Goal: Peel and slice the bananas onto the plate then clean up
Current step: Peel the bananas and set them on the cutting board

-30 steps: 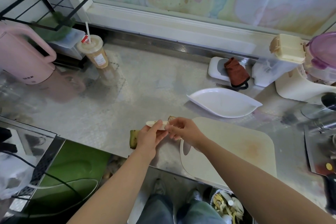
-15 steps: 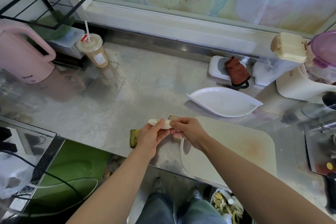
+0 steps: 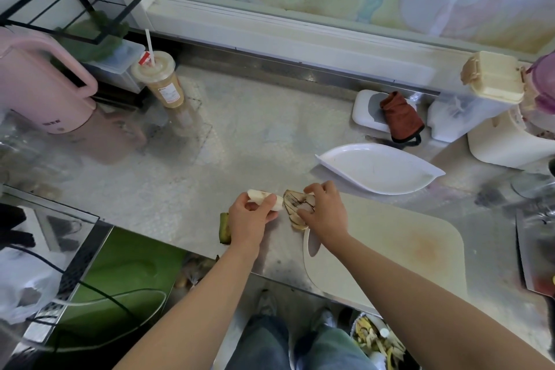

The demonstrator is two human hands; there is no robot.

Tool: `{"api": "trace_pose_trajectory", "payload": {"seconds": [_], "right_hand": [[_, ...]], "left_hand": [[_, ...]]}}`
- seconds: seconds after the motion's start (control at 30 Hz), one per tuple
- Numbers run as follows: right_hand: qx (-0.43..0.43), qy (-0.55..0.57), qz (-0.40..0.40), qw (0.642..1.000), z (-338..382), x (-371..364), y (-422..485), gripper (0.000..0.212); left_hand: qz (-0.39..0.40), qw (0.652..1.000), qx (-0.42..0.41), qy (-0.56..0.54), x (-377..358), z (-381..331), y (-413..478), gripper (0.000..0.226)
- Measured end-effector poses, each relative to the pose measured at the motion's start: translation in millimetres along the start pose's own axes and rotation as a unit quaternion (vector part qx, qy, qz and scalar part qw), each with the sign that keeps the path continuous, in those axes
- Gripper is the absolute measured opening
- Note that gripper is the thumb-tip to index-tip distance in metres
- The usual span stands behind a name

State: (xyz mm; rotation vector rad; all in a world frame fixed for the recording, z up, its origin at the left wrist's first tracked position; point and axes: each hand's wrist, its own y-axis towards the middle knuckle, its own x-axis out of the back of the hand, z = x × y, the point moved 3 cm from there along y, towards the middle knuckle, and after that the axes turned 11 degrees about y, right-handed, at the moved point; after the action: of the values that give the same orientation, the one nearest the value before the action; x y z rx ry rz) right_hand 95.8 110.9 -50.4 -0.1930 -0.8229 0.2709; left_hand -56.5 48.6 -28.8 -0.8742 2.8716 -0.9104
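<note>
Here, a steel surface (image 3: 255,144) runs below a painted window and carries a pink kettle (image 3: 39,93), a lidded drink cup (image 3: 162,81) with a straw, a white leaf-shaped plate (image 3: 378,170) and a pale cutting board (image 3: 390,252) at its near edge. The left hand (image 3: 249,219) curls around the peeled banana (image 3: 265,201), just left of the board. The right hand (image 3: 326,213) pinches the browned peel (image 3: 297,204) beside the fruit's end. A green peel scrap (image 3: 224,228) lies by the left wrist.

We find the board (image 3: 390,252) at the counter's (image 3: 255,144) front, plate (image 3: 378,171) just behind it, cloth (image 3: 401,117) behind that, cup (image 3: 163,84) and jug (image 3: 39,99) far left, banana (image 3: 276,204) left of peel (image 3: 297,204) at the board's corner.
</note>
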Motion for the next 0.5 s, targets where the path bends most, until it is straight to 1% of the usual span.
{"api": "trace_pose_trajectory", "payload": {"seconds": [0.07, 0.13, 0.2, 0.23, 0.3, 0.4, 0.5], "right_hand": [[0.02, -0.058, -0.01, 0.998, 1.3, -0.9, 4.0, 0.045], [0.006, -0.095, 0.013, 0.995, 3.2, -2.1, 8.3, 0.038], [-0.036, -0.088, 0.038, 0.995, 2.9, -1.5, 10.6, 0.022], [-0.053, -0.078, 0.044, 0.995, 1.5, -0.8, 10.5, 0.018], [-0.069, -0.063, 0.044, 0.995, -0.3, 1.2, 10.0, 0.016], [-0.062, -0.052, 0.039, 0.996, -0.9, 2.3, 12.6, 0.015], [-0.05, -0.052, 0.045, 0.996, -2.6, 2.0, 16.4, 0.015]], "left_hand": [[0.0, 1.0, -0.001, 0.0, 0.1, 0.7, -0.1, 0.019], [-0.001, 1.0, 0.002, -0.003, -0.2, 1.2, 0.0, 0.018], [0.0, 1.0, 0.007, -0.012, -0.5, 1.0, 0.4, 0.018], [0.003, 1.0, 0.01, -0.017, -0.7, 1.0, 1.0, 0.018], [0.006, 1.0, 0.014, -0.021, -0.9, 0.5, 2.4, 0.02], [0.007, 1.0, 0.016, -0.016, 0.3, 0.7, 5.3, 0.023], [0.003, 1.0, 0.007, 0.02, 1.7, 1.3, 7.5, 0.028]]}}
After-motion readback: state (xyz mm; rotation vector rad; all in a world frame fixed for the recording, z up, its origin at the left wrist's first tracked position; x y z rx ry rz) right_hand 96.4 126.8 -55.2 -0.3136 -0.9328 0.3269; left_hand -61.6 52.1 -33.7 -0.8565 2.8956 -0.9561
